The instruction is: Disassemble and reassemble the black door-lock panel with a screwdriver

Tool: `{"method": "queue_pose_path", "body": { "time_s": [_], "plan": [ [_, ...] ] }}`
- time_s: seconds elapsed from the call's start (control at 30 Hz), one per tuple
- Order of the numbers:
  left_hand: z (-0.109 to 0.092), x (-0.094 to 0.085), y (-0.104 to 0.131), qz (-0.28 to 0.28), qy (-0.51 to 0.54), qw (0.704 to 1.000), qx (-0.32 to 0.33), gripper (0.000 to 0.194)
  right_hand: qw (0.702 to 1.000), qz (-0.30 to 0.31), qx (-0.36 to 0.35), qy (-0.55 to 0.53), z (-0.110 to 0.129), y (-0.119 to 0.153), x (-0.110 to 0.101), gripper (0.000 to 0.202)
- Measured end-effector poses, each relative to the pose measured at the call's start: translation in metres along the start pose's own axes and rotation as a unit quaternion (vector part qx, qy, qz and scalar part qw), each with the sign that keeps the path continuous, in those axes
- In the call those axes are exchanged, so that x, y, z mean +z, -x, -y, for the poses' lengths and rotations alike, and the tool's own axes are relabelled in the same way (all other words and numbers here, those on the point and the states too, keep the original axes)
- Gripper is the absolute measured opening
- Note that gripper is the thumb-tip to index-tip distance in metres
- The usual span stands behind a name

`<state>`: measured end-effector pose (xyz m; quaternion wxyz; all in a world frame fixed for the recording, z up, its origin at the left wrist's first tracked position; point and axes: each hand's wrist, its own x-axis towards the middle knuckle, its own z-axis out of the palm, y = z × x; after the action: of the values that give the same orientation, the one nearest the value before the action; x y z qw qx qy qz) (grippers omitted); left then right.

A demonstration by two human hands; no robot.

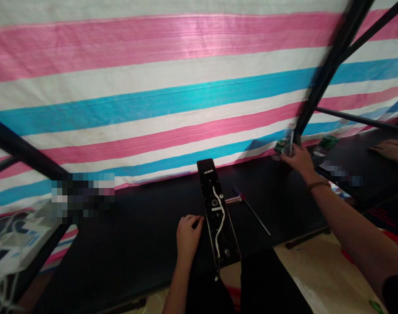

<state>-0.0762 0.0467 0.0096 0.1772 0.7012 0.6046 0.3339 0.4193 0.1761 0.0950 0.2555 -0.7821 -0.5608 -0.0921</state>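
A long black panel point(224, 235) lies lengthwise on the dark table, with a white cable point(222, 220) running along it and hanging past its near end. At its left edge, my left hand point(188, 235) rests with the fingers curled and thumb meeting forefinger; whether anything is pinched there is hidden. My right hand point(299, 160) reaches to the back right, its fingers closed around what looks like a clear plastic cup point(288, 151) with a thin pale stick in it. To the right of the panel lies a screwdriver point(256, 216) with a long metal shaft.
Clear bottles with green labels stand or lie at the back right, one bottle point(326, 145) beyond the black frame post point(330, 74). Another person's hand point(390, 150) rests on the neighbouring table. White boxes and cables point(18, 248) are at the left. Striped sheeting point(173, 100) hangs behind.
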Motion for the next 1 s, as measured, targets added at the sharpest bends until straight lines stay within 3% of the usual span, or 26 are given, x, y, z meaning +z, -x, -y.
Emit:
{"method": "queue_pose_path", "body": {
  "time_s": [0.13, 0.23, 0.33, 0.4, 0.5, 0.57, 0.67, 0.83, 1.0],
  "plan": [
    [0.000, 0.002, 0.003, -0.005, -0.013, 1.000, -0.001, 0.018, 0.981, -0.117, -0.135, -0.081, 0.029, 0.031, -0.026, 0.071],
    [0.001, 0.004, 0.005, -0.007, -0.020, 1.000, 0.001, 0.016, 0.944, -0.126, -0.257, -0.165, 0.070, 0.074, -0.070, 0.060],
    [0.001, 0.004, 0.005, -0.011, -0.024, 1.000, 0.004, 0.016, 0.893, -0.054, -0.378, -0.239, 0.114, 0.128, -0.121, 0.067],
    [0.000, 0.004, 0.005, -0.013, -0.027, 1.000, 0.006, 0.016, 0.855, 0.063, -0.439, -0.268, 0.139, 0.162, -0.151, 0.070],
    [-0.001, 0.003, 0.004, -0.011, -0.029, 0.999, 0.010, 0.016, 0.798, 0.113, -0.526, -0.272, 0.166, 0.201, -0.182, 0.073],
    [-0.001, 0.003, 0.004, -0.008, -0.029, 1.000, 0.010, 0.017, 0.785, 0.130, -0.539, -0.275, 0.178, 0.216, -0.196, 0.071],
    [0.001, 0.003, 0.003, -0.006, -0.028, 1.000, 0.007, 0.017, 0.811, 0.153, -0.482, -0.296, 0.188, 0.225, -0.208, 0.069],
    [0.002, 0.004, 0.003, -0.005, -0.027, 1.000, 0.006, 0.016, 0.780, 0.160, -0.506, -0.331, 0.188, 0.221, -0.216, 0.083],
    [0.002, 0.003, 0.004, -0.003, -0.026, 1.000, 0.006, 0.017, 0.793, 0.135, -0.507, -0.310, 0.186, 0.219, -0.219, 0.083]
  ]
}}
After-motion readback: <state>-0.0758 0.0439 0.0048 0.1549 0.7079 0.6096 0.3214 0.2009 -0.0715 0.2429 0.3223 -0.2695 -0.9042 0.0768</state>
